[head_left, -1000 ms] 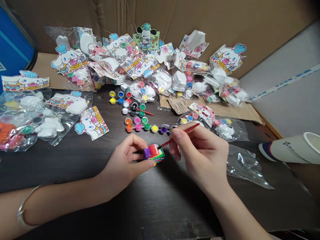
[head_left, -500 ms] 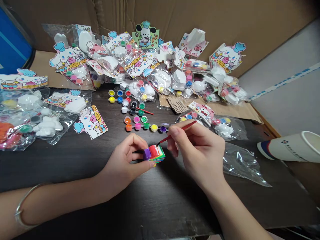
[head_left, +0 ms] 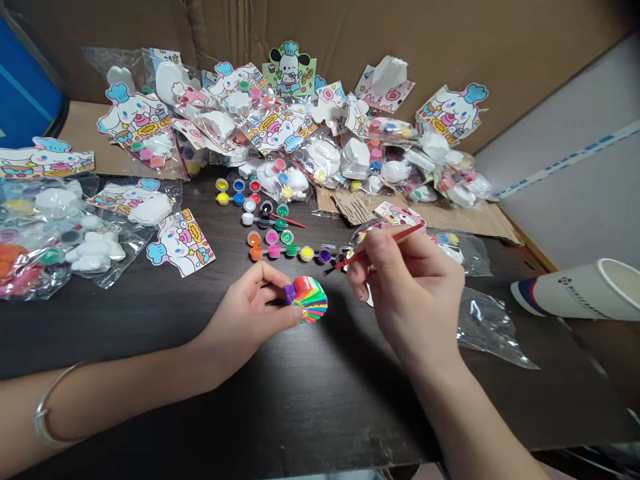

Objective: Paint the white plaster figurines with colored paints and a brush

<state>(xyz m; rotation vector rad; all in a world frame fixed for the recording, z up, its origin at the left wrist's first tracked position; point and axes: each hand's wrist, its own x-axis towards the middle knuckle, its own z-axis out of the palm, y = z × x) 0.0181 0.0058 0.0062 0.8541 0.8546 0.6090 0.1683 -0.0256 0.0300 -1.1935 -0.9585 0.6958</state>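
Between the thumb and fingers of my left hand [head_left: 253, 307] is a small painted figurine [head_left: 311, 301], shell-like, with rainbow stripes, a red patch on top and a purple end. My right hand [head_left: 413, 287] is closed round a red paintbrush [head_left: 383, 247]. The brush's dark tip points left and is apart from the figurine, above and to its right. Just beyond my hands, a row of open paint pots [head_left: 274, 251] holds orange, pink, green, yellow and purple. Behind it, a second red brush [head_left: 290, 221] rests by white, black and green pots [head_left: 264, 219].
Bagged white figurines with cartoon cards [head_left: 285, 127] are heaped along the back. More bags [head_left: 60, 233] and a loose card [head_left: 181, 243] lie at the left. To the right are an opened plastic bag [head_left: 495, 327] and a tilted paper cup [head_left: 580, 290]. Cardboard [head_left: 350, 33] stands behind.
My right hand has drawn the brush tip off the figurine, up and to the right. My left hand has turned the figurine, so more of its striped side shows.
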